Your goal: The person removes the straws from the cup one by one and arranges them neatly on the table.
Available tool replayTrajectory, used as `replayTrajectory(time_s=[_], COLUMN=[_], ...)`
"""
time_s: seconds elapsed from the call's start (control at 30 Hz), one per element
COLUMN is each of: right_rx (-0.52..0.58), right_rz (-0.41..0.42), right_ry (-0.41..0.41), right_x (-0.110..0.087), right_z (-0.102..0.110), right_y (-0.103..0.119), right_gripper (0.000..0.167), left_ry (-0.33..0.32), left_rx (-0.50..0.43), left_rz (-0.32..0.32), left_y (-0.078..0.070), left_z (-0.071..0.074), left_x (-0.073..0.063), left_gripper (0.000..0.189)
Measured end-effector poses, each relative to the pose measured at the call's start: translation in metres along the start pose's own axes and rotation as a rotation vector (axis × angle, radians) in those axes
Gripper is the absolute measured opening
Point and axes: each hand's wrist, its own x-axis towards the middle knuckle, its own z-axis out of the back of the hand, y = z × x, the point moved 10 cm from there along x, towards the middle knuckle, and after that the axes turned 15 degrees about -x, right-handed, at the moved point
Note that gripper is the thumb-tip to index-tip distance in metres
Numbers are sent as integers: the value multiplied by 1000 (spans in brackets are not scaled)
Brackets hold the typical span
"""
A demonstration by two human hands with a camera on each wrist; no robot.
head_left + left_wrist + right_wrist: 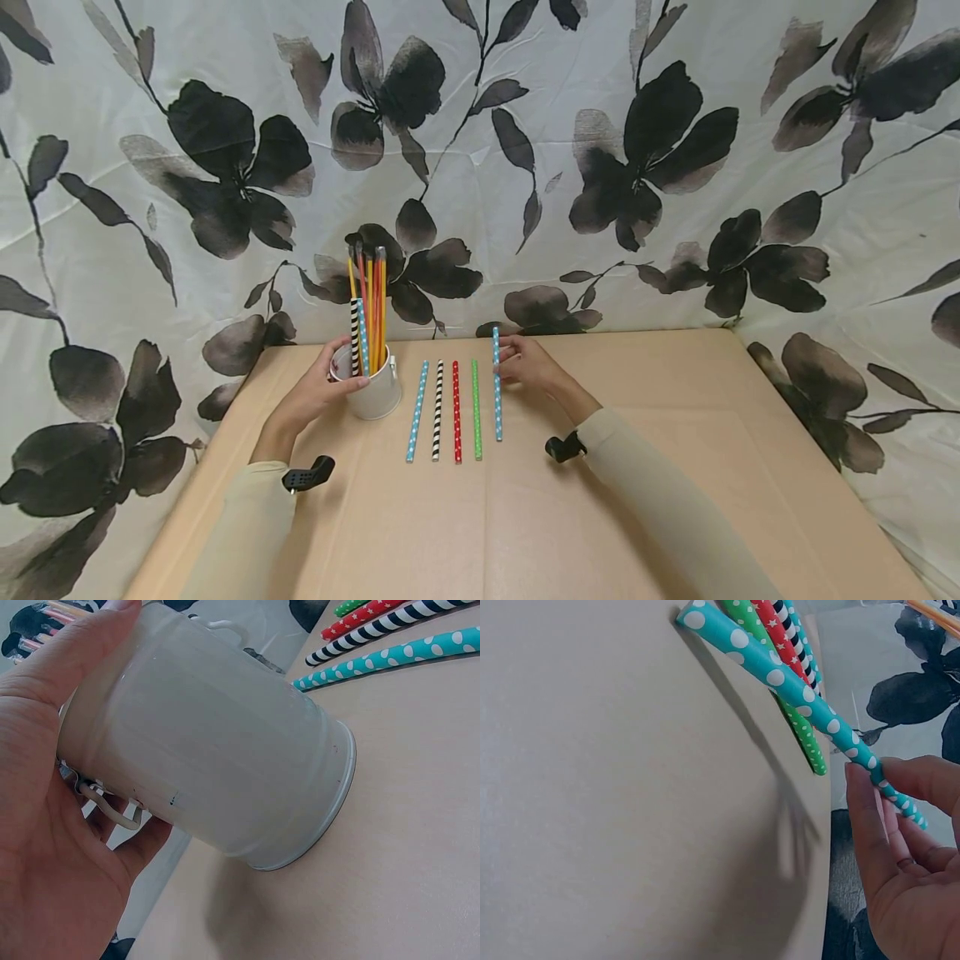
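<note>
Left hand [311, 402] has the pail [380, 398] gripped near the rim, bunch of sticks [383, 300] standing in it. At 3 o'clock from the pail, right hand [534, 368] is pinching a blue stick [498, 412]; honestly can't tell if its near end touches the table [675, 400]. Four more sticks [457, 412] lie between.

At eleven o'clock my left hand [311, 402] grips a white bucket [377, 397] of upright bucket sticks [382, 310], yellow, red, striped and dotted. At twelve, my right hand [531, 367] pinches a raised blue stick [498, 412], white-dotted, near its far end. Between them, side by side from nine o'clock to three, lie a dotted blue one [417, 414], a striped one [438, 414], a starred red one [457, 414], a dotted green one [476, 414].
</note>
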Motion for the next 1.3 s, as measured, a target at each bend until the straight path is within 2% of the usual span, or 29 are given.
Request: replayTrajectory(time_s=[0.23,0.47,0.63,0.8,0.93,1.0,1.3], right_rx=[-63,-66,-126,-257,-427,-475,-467], right_rz=[-31,-69,-77,-117,-113,-104,-143], right_ry=[8,49,36,-9,-55,-67,-67], right_x=[-1,-2,-3,-6,-9,-10,-17], right_z=[-2,-9,-12,-12,-11,-11,-19], right_y=[-3,-12,-15,-20,-15,-11,-11], right_gripper=[56,56,56,56,56,56,58], left_ry=[2,-8,-13,-1,7,11,25], left_rx=[-26,-16,-8,-11,-14,-13,-11], left_rz=[-11,-4,-2,-3,-8,-7,-3], left_y=[-3,-2,0,2,0,-1,-2], left_z=[-4,-4,-3,-1,-1,-1,0], left_x=[-2,-1,0,-1,-2,-3,-9], left_gripper=[95,96,95,95,96,97,97])
